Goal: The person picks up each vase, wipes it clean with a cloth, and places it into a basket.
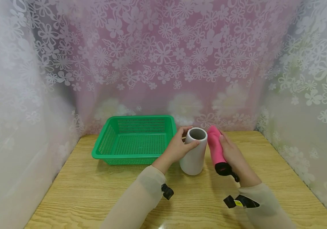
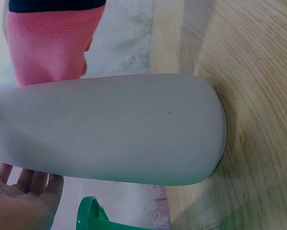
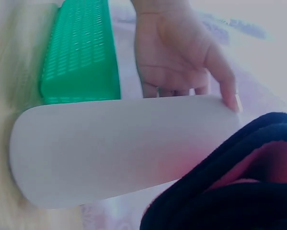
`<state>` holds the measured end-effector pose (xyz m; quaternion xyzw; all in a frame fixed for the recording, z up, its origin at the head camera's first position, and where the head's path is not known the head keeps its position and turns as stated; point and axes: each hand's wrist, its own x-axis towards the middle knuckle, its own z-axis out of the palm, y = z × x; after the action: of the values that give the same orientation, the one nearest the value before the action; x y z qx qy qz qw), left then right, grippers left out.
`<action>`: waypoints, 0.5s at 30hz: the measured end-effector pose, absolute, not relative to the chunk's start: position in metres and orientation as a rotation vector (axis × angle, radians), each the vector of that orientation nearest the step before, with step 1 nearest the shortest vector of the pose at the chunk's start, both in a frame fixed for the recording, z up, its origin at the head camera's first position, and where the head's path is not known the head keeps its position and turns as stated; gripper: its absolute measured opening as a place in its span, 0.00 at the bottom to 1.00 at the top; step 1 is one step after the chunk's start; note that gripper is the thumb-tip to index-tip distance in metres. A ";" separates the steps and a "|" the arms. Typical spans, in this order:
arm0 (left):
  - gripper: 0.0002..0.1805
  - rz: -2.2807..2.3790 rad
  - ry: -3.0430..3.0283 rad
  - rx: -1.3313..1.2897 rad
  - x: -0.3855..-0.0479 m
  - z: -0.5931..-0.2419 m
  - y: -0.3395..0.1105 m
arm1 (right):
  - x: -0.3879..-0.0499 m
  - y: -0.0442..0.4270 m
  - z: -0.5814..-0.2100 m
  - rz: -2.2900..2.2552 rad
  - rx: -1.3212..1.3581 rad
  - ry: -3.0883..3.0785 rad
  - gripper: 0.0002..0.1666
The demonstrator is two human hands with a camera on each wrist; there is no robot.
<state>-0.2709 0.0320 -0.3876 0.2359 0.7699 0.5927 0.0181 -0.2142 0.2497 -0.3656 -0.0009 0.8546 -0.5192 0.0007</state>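
Note:
A tall white vase (image 1: 193,160), round and hollow with a grey inside, stands upright on the table. My left hand (image 1: 177,148) grips it near the rim, thumb on the near side and fingers round the back; the right wrist view shows this hand (image 3: 177,52) too. To the right of the vase, my right hand (image 1: 233,156) holds a pink fleecy pouch (image 1: 215,146) with a black hem and a black loop. Its open black-edged mouth (image 3: 220,175) faces toward me. In the left wrist view the pouch (image 2: 54,45) appears behind the vase (image 2: 114,129).
A green plastic basket (image 1: 100,156) with perforated walls stands left of the vase, close to my left hand. The wooden table (image 1: 94,197) ends at a flowered curtain (image 1: 163,63) behind, and more curtain hangs at both sides.

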 end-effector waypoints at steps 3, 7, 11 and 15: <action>0.38 1.842 2.388 0.725 -0.271 -0.387 0.032 | -0.212 0.249 -0.360 -1.681 -0.036 2.702 0.38; 0.37 1.839 2.388 0.718 -0.271 -0.387 0.032 | -0.212 0.248 -0.356 -1.752 -0.075 2.705 0.38; 0.37 1.838 2.391 0.719 -0.271 -0.387 0.032 | -0.211 0.245 -0.352 -1.776 -0.108 2.736 0.37; 0.37 1.835 2.394 0.720 -0.272 -0.388 0.032 | -0.210 0.241 -0.346 -1.768 -0.136 2.777 0.37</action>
<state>-0.2716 0.0325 -0.3879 0.2321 0.7718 0.5916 0.0205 -0.2096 0.2414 -0.3463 -0.0413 0.8404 -0.5350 -0.0764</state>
